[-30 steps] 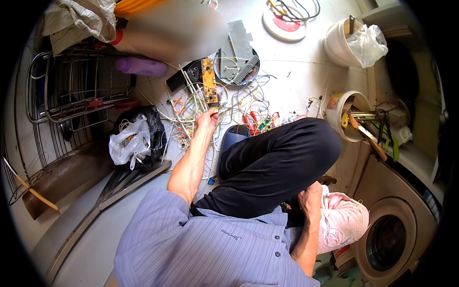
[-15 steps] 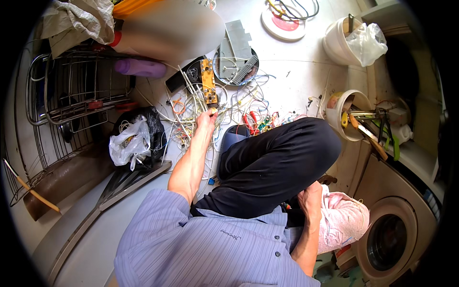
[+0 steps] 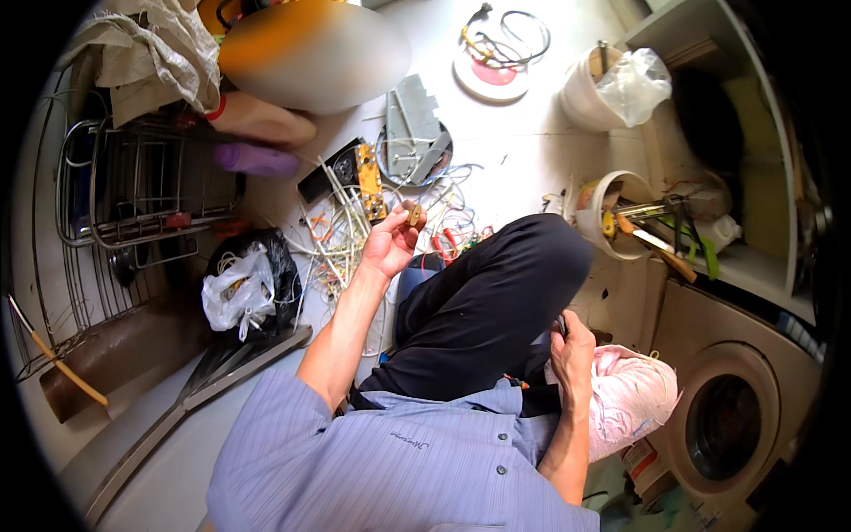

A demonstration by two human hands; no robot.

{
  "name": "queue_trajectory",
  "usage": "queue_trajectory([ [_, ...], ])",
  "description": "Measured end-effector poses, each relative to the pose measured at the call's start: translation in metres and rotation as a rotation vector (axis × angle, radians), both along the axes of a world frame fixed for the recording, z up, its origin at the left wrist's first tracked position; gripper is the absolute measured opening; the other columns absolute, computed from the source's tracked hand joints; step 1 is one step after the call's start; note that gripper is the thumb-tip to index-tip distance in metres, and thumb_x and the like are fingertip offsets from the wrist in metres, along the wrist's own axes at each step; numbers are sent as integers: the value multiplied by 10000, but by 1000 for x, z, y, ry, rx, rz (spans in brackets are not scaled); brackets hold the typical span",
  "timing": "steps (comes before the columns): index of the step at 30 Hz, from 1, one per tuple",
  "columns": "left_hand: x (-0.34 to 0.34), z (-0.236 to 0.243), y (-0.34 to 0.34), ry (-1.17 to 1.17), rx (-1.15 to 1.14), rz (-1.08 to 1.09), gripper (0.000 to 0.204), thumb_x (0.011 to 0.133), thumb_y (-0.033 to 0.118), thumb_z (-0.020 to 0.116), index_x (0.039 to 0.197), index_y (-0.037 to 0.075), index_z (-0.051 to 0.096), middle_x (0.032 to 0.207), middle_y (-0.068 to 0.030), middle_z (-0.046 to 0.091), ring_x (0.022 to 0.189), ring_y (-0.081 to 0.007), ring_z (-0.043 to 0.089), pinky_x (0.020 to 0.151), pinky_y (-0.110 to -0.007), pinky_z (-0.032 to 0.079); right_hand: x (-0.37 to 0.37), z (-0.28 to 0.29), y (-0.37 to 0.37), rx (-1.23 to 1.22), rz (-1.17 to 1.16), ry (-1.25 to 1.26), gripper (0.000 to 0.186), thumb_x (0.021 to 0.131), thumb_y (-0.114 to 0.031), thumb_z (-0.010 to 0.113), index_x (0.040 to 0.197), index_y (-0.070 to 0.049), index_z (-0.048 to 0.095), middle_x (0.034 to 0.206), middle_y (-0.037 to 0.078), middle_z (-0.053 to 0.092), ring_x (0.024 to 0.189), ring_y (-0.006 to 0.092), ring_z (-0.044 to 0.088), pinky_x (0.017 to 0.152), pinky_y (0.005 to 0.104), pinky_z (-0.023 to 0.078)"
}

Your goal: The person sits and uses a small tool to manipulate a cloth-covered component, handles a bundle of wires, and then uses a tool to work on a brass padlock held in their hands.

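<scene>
Two white buckets (image 3: 578, 99), one orange circuit board (image 3: 369, 179) and tangled wires (image 3: 339, 238) sit before the person. The left hand (image 3: 390, 248) pinches one small brown piece (image 3: 414, 215) between thumb and fingers near the board; the right hand (image 3: 576, 348), beside the trouser leg (image 3: 496, 284), curls round one mostly hidden dark object (image 3: 561, 325). Dark script marks the shirt (image 3: 372, 470).

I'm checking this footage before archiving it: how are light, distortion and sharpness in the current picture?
Head view: floor bright, nearly washed out toward the top; head view: black surround, fisheye-skewed washing machine; head view: smooth blurred oval upper left; head view: left hand fairly clear, its small piece lacking fine detail.
</scene>
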State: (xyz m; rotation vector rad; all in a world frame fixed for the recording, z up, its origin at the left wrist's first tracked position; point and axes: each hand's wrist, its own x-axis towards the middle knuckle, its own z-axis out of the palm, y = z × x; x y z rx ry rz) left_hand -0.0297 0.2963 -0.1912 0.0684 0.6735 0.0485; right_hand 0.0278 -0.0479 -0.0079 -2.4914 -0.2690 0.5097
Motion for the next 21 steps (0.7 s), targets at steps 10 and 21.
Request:
queue_trajectory([
  [10,64,247,-97,-264,137,-490,227,1036,273,531,1115,69,591,778,-64,641,506,-64,527,391,-179,394,4,116,6,722,-318,71,213,932,-16,646,1143,13,659,866,6,644,692,46,546,618,205,451],
  [21,69,245,-243,-99,65,-1002,274,1024,265,441,1072,76,633,569,-7,501,395,-106,444,328,-227,311,-9,78,-52,831,-328,-46,113,906,-23,668,1011,13,688,825,64,647,743,125,638,670,254,494],
])
